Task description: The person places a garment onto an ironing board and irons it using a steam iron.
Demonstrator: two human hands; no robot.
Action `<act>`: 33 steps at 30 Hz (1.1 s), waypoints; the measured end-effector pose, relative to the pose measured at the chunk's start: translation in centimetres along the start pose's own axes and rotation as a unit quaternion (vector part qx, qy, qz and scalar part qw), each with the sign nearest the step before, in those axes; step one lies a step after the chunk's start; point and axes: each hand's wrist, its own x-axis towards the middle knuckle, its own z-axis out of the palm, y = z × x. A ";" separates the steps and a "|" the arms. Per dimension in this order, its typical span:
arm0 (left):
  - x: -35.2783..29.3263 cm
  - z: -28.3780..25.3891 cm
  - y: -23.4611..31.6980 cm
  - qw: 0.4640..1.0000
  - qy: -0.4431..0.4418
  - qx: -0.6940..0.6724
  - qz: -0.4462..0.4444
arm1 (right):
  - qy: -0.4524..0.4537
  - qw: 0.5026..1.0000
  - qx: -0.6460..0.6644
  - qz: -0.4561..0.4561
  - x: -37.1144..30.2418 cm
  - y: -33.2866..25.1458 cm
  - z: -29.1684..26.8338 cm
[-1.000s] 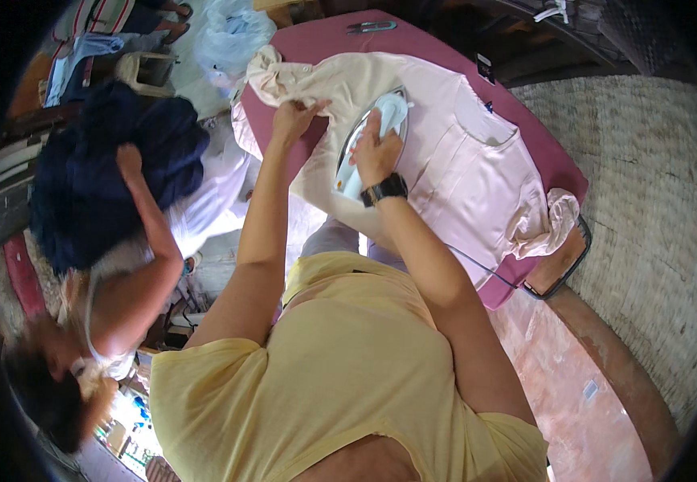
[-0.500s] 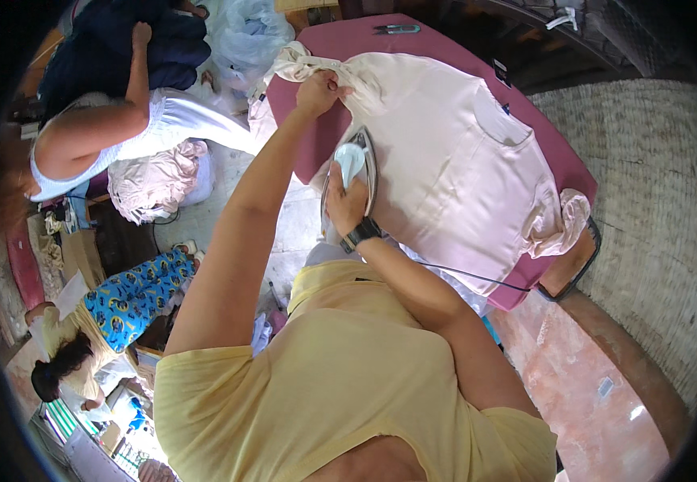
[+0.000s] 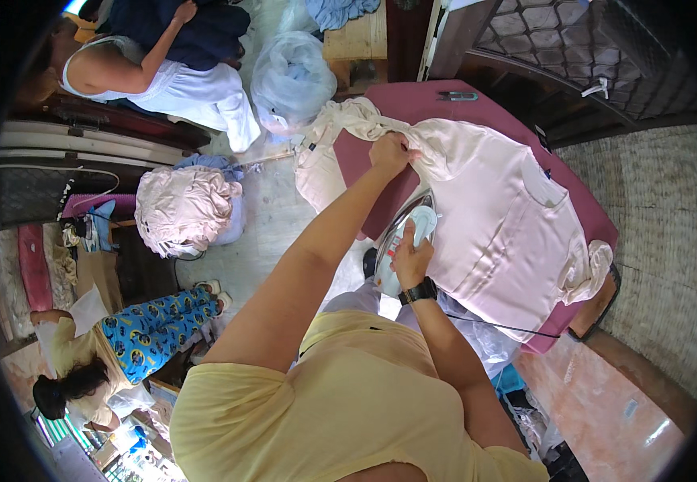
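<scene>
A pale pink blouse [image 3: 477, 217] lies spread over a burgundy ironing board [image 3: 485, 96], its neckline to the right. My left hand [image 3: 391, 153] is closed on the blouse's bunched sleeve near the board's left edge. Closer to me, my right hand [image 3: 414, 265] is wrapped round the handle of an iron [image 3: 423, 218]. The iron's tip points away from me, beside the lower left edge of the blouse; my arm and hand hide part of it. Thread snips [image 3: 457, 95] lie at the board's far edge.
To the left, a heap of pale pink garments [image 3: 183, 209] sits on the floor near a clear plastic bag [image 3: 292, 80]. One person [image 3: 135, 68] holds dark cloth at the far left; another [image 3: 91, 369] stands lower left. The iron's cord [image 3: 497, 326] runs right, toward the board's end.
The view has shifted, so the board, blouse and both hands appear lower and further right. Both hands keep their grips, and the iron stays close to the same part of the blouse.
</scene>
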 end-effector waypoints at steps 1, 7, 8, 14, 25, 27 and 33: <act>-0.1 -0.3 0.2 1.000 -0.009 -0.001 0.003 | 0.010 1.000 -0.013 0.001 -0.3 -0.1 0.3; 0.3 0.1 -0.4 1.000 0.017 0.000 0.009 | 0.033 0.999 0.012 0.008 3.0 -3.7 0.3; 0.1 0.1 -0.6 1.000 0.016 0.005 0.009 | 0.057 0.998 0.001 0.014 2.7 -3.9 0.6; -0.1 -0.1 -0.4 0.998 0.008 0.023 0.051 | 0.028 0.995 -0.034 -0.087 -1.8 2.8 1.1; 0.2 0.8 -0.9 0.996 0.014 0.024 0.081 | 0.167 0.984 -0.020 -0.058 12.8 -9.2 -3.2; -0.1 0.7 -0.6 0.996 0.011 0.012 0.083 | 0.157 0.985 0.002 -0.073 12.8 -8.8 -3.3; -0.4 0.5 -1.4 0.995 0.035 0.011 0.097 | 0.142 0.990 -0.002 -0.025 12.4 -8.6 -2.7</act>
